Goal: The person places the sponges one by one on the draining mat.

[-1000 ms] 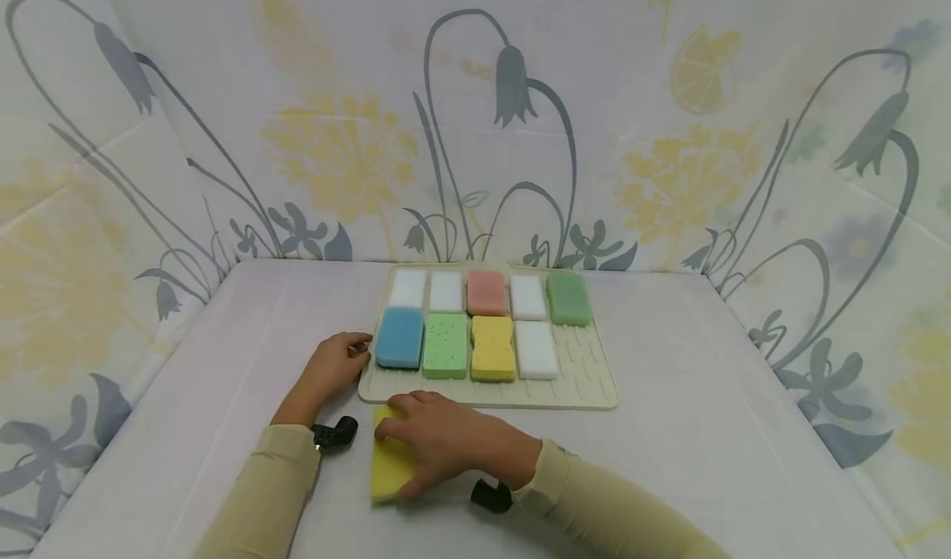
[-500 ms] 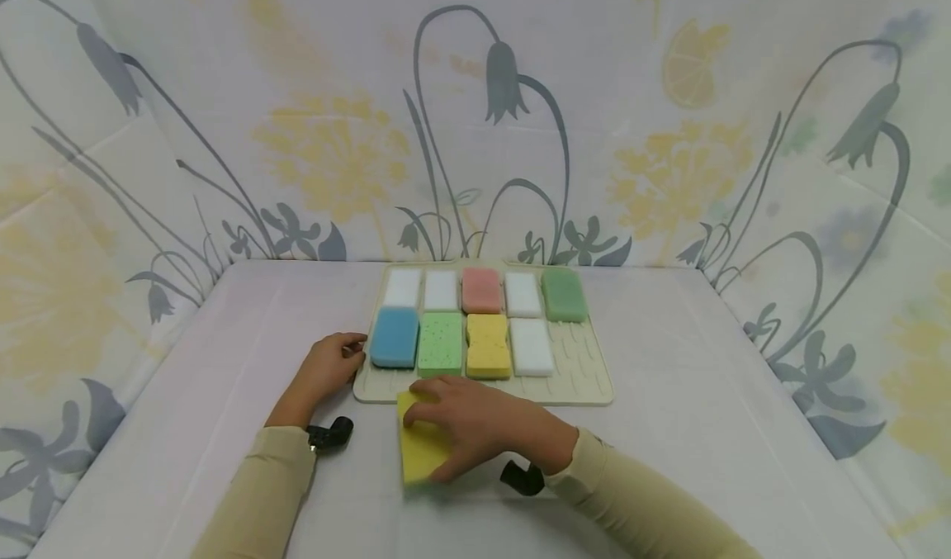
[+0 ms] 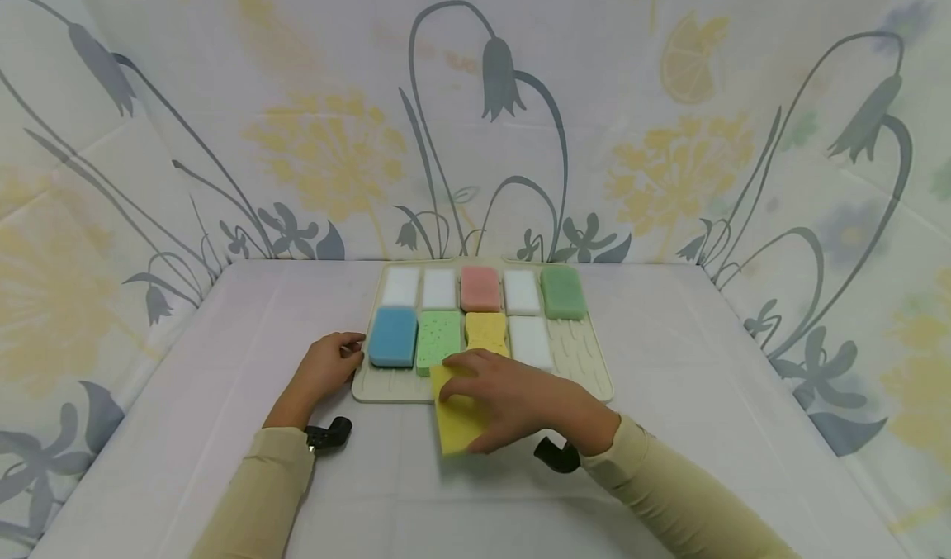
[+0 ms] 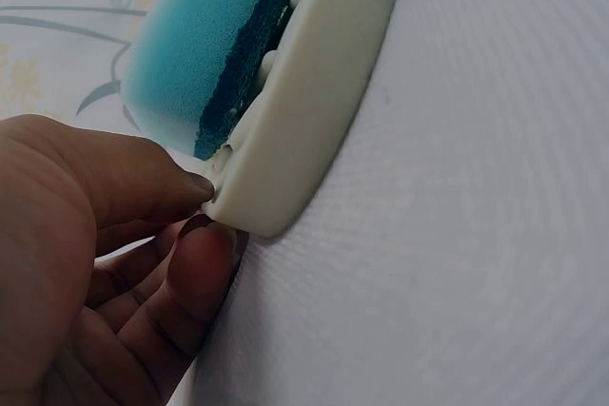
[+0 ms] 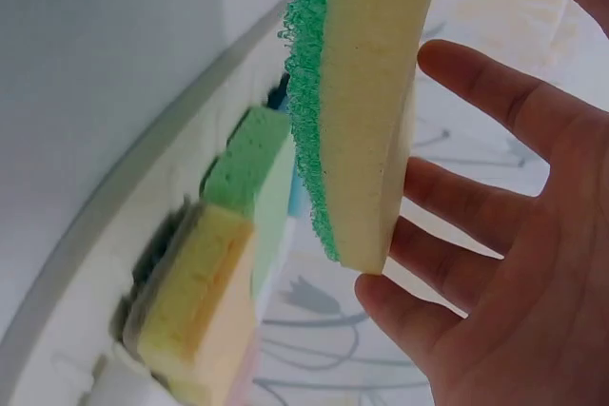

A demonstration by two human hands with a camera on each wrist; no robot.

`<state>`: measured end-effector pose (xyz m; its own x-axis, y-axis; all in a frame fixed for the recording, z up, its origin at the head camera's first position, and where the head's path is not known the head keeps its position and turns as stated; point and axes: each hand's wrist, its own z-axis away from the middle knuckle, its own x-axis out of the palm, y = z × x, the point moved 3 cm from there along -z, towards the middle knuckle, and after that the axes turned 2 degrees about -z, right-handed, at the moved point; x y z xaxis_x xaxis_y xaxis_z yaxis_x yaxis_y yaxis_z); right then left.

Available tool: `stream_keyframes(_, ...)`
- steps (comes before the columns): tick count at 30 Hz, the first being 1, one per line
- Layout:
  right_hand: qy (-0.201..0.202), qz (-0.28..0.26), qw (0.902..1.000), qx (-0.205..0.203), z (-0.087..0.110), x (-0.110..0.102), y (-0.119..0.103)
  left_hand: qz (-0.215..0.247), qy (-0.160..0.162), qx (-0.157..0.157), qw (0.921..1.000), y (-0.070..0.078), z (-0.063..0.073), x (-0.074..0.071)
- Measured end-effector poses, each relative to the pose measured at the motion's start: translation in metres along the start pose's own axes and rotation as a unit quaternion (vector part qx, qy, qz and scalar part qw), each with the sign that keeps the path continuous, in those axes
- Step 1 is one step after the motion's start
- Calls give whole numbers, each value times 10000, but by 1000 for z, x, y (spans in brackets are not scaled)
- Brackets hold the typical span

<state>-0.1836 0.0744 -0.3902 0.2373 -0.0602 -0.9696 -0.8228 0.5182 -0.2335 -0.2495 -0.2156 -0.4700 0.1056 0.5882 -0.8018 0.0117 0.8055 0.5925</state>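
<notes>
A yellow sponge (image 3: 458, 417) with a green scouring layer underneath hangs in my right hand (image 3: 513, 402). The thumb and fingertips grip it by its edges, just over the front rim of the cream ridged tray (image 3: 582, 384). In the right wrist view the sponge (image 5: 366, 111) is held above the tray and apart from the sponges on it. My left hand (image 3: 327, 369) stays at the tray's left side. Seen from the left wrist, the thumb and a finger of that hand (image 4: 124, 235) pinch the tray's edge (image 4: 295, 159), close to a blue sponge (image 4: 205, 40).
Two rows of sponges lie on the tray: several white ones (image 3: 531, 343), a pink one (image 3: 480, 289), a dark green one (image 3: 563, 292), a speckled light green one (image 3: 438, 338), a yellow one (image 3: 486, 329). Bare ridges (image 3: 574, 348) show at the front right. Patterned cloth (image 3: 342, 163) surrounds the table.
My right hand has lifted the yellow sponge and carried it forward and to the right, up to the tray's front. The left hand keeps its place at the tray.
</notes>
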Motion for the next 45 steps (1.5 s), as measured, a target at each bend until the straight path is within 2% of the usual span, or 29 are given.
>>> stream_keyframes(11,195,-398,9979,469,24,-14,24,84,12,-57,9999,-1,0,1)
stream_keyframes(18,324,-522,9966,556,37,-19,41,-9,68,-19,10000,-1,1,0)
stream_keyframes(26,417,-642,9927,930,50,-20,61,16,53,8,10000,-1,1,1)
stream_keyframes(34,504,-609,9899,1175,62,-21,82,14,95,-21,10000,-2,0,2)
stream_keyframes(45,673,-881,9831,1458,80,-22,109,6,79,-66,9999,-4,0,2)
